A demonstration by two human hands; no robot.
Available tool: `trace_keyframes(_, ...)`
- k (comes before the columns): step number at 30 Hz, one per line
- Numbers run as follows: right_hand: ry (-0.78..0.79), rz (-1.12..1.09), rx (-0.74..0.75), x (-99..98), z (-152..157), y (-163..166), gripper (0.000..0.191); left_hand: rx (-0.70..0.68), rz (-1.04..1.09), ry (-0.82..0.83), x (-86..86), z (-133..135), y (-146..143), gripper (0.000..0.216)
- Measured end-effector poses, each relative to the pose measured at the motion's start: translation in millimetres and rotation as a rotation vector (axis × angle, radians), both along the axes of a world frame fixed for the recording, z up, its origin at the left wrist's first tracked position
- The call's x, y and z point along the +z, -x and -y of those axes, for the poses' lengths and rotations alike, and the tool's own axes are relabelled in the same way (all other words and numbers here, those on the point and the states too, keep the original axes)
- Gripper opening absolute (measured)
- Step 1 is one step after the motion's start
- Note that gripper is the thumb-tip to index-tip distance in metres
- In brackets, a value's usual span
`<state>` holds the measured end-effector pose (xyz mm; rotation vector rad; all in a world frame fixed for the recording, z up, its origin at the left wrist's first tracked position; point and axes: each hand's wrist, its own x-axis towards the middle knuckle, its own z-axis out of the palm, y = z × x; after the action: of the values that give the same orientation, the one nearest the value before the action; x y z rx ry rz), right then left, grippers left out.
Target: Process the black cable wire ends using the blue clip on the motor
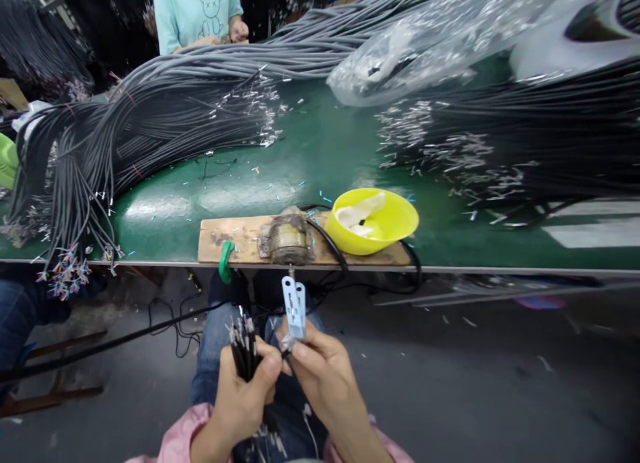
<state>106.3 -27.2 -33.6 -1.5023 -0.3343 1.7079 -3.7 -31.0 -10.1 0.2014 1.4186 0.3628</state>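
1. Black wires (244, 348) sit at 6 o'clock on my feed, left hand (245, 399) wrapped tight around the bundle.
2. Right hand (325, 376) pinches one wire end (287, 345) below the white fork (295, 303).
3. Farther, at 12 o'clock: motor (289, 236), with yellow bowl (385, 226) at its 3 o'clock.

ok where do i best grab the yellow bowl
Probably pinch the bowl by its right rim, coming from the right: the thin rim stands free there, while the motor and a black cable crowd its left side.
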Motion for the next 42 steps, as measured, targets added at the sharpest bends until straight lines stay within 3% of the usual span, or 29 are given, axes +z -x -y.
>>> trace_keyframes(3,0.042,-0.023,0.032,2.0,-6,-8,0.025,0.020,0.086,0.096,-1.6,1,1,0.043)
trace_keyframes(7,-0.086,0.154,0.153,9.8,-14,-15,0.019,-0.026,0.114,0.094,0.3,-5,4,0.045)
trace_keyframes(12,-0.106,0.139,0.088,11.9,-10,-3,0.024,-0.051,0.087,-0.005,3.4,-9,1,0.042)
trace_keyframes(17,-0.531,0.850,0.091,13.0,-10,0,0.013,-0.063,-0.024,-0.074,3.2,-10,1,0.029)
trace_keyframes(18,-0.584,0.887,0.119,12.9,-11,-2,0.014,-0.076,-0.020,-0.084,3.1,-12,1,0.028)
trace_keyframes(19,-0.590,0.820,0.154,12.4,-13,-6,0.013,-0.087,-0.012,-0.103,3.2,-14,2,0.027)
trace_keyframes(21,-0.451,0.440,0.201,9.8,-16,-15,0.012,-0.101,0.016,-0.153,3.5,-19,3,0.025)
trace_keyframes(24,-0.035,-0.219,0.239,3.7,-23,-28,0.038,-0.110,0.048,-0.205,3.8,-25,4,0.019)
trace_keyframes(26,0.174,-0.399,0.295,-0.2,-29,-34,0.045,-0.111,0.049,-0.219,3.8,-27,4,0.017)
trace_keyframes(29,0.275,-0.281,0.310,-3.7,-43,-39,0.046,-0.105,0.021,-0.254,4.3,-27,5,0.014)
trace_keyframes(32,0.233,-0.045,0.196,-3.8,-61,-34,0.054,-0.094,-0.009,-0.299,4.7,-27,7,0.009)
trace_keyframes(34,0.216,0.000,0.157,-3.0,-72,-28,0.057,-0.079,-0.037,-0.330,3.9,-28,8,0.007)
trace_keyframes(38,0.243,-0.107,0.028,-5.3,-77,-17,0.052,-0.027,-0.109,-0.438,-0.2,-30,6,0.005)
trace_keyframes(42,0.288,-0.481,-0.097,-15.1,-66,-8,0.052,0.052,-0.115,-0.498,-3.1,-32,3,0.009)
